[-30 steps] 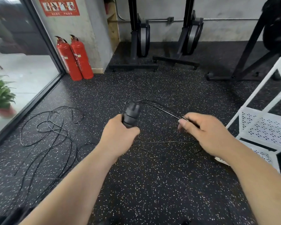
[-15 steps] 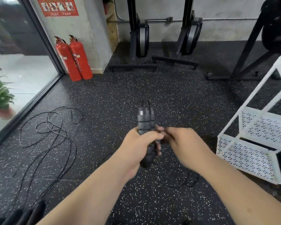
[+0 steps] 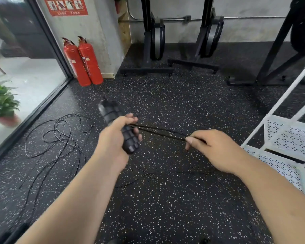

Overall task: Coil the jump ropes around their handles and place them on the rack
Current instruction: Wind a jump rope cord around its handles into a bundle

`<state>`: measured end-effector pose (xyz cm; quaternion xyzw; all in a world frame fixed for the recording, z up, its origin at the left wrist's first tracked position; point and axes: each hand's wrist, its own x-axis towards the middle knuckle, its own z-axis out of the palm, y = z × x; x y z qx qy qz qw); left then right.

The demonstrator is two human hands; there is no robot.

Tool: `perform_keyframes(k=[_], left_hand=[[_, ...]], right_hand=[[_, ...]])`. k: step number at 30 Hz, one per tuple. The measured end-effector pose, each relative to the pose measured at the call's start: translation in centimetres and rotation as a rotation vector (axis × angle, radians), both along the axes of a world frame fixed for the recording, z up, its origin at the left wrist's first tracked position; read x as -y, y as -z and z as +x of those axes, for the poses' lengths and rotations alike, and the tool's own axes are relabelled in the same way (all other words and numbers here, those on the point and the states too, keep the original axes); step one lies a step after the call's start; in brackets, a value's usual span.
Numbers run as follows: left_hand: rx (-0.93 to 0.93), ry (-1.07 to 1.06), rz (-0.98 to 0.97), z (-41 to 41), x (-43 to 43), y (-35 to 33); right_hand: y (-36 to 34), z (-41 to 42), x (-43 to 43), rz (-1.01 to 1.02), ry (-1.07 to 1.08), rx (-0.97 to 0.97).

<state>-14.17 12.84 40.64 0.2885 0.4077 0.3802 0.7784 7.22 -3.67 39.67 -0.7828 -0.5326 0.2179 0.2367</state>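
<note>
My left hand [image 3: 115,138] grips a pair of black ribbed jump rope handles [image 3: 111,112], held together and tilted up to the left. A thin black rope [image 3: 158,132] runs in two strands from the handles to my right hand [image 3: 213,150], which pinches it between thumb and fingers. More of this rope trails slack on the floor below my hands [image 3: 139,178]. Another black jump rope [image 3: 60,138] lies in loose tangles on the floor at the left. The white perforated rack [image 3: 289,132] stands at the right edge.
Two red fire extinguishers [image 3: 83,62] stand by the pillar at the back left. A glass wall with a black frame [image 3: 33,118] runs along the left, with a potted plant [image 3: 2,103] behind it. Black gym machines [image 3: 153,43] line the back wall. The floor is black speckled rubber.
My right hand has moved away to the right from the handles, drawing the rope out taut. The handles in my left hand have tilted to the left.
</note>
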Motion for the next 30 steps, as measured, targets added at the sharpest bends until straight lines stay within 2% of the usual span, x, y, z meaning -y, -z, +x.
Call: perform_keyframes(k=[3,12,16,22,25,30], left_hand=[[0.037,-0.035,0.019,-0.8,-1.0,0.0],[-0.084,0.027,-0.064,0.6,1.3,1.9],[-0.077,0.183,-0.086,1.9,3.8,2.4],[0.046,0.452,-0.033,3.3,7.1,2.8],[0.016,0.436,-0.084,3.8,7.5,3.0],[0.044,0.401,-0.115,3.4,5.8,2.6]], right_hand=[[-0.3,0.4,0.2,0.074,0.016,-0.016],[0.2,-1.4,-0.6,0.181,0.250,0.119],[0.9,-2.1,-0.9,0.180,0.316,0.170],[2.6,-3.7,-1.3,0.085,0.174,0.120],[2.9,-4.4,-1.6,0.026,0.126,0.055],[2.4,-3.4,-1.6,-0.028,0.089,0.064]])
